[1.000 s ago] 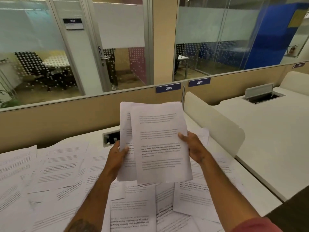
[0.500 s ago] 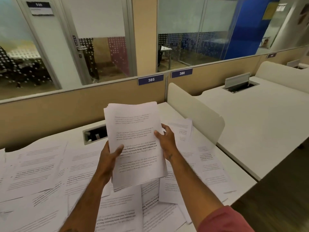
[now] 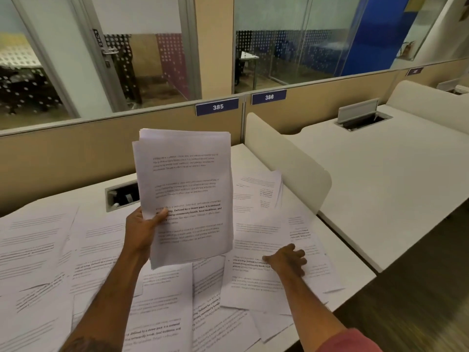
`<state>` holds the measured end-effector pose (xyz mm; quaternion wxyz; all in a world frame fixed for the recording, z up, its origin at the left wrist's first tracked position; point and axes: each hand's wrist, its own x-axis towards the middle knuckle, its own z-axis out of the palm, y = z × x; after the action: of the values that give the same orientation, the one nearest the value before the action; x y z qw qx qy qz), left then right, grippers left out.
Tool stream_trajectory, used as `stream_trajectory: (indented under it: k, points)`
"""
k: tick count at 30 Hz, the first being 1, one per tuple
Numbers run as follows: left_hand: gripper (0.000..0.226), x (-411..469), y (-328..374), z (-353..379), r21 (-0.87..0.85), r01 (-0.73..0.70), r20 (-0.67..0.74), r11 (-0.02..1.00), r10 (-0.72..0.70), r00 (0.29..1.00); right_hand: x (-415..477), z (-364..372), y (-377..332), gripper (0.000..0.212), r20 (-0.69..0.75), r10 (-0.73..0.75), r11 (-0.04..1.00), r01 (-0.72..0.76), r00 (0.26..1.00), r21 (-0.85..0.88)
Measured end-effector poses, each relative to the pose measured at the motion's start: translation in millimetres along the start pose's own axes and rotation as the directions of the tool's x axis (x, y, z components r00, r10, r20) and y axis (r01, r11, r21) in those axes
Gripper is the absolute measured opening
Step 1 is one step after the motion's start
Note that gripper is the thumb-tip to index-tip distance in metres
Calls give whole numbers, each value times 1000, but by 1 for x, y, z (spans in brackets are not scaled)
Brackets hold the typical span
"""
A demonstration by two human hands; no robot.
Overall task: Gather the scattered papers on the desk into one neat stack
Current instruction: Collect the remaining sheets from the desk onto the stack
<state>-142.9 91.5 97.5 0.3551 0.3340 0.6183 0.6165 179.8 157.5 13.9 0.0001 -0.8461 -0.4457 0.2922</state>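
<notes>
White "385" on the left blue label (image 3: 217, 106) of the beige partition (image 3: 101, 148), "386" on the neighbouring blue label (image 3: 269, 97), bold "Defined by a slower pace. It is centered" on the held stack of papers (image 3: 185, 194), same line on a loose sheet (image 3: 152, 331) below, far blue label (image 3: 414, 71) unreadable

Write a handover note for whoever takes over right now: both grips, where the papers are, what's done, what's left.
Left grip: holds the gathered stack upright above the desk.
Right grip: open, fingers resting on a loose sheet at the desk's right side.
Done: some papers are collected in the stack.
Left: many scattered sheets cover the desk to the left, front and right. Collect them, square the stack, set it down.
</notes>
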Motion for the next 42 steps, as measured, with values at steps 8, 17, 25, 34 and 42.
stream_trajectory:
  k: [8, 17, 25, 34, 42]
  points:
    - [17, 2, -2, 7, -3, 7, -33, 1000, -8, 999, 27, -4, 10, 66, 116, -26, 947, -12, 993, 322]
    - [17, 10, 2, 20, 4, 10, -58, 1000, -10, 998, 90, -83, 39, 45, 28, -190, 879, 157, 981, 449]
    - [25, 10, -7, 22, 19, 31, -75, 999, -29, 997, 102, -66, 51, 73, 21, -78, 989, 75, 997, 124]
    - [25, -1, -3, 11, 12, 27, -95, 1000, -26, 995, 98, -94, 23, 52, -55, -250, 947, 256, 967, 193]
    - [22, -8, 14, -14, -40, -1, -109, 999, -3, 994, 41, -179, -27, 34, -135, -586, 701, 583, 799, 411]
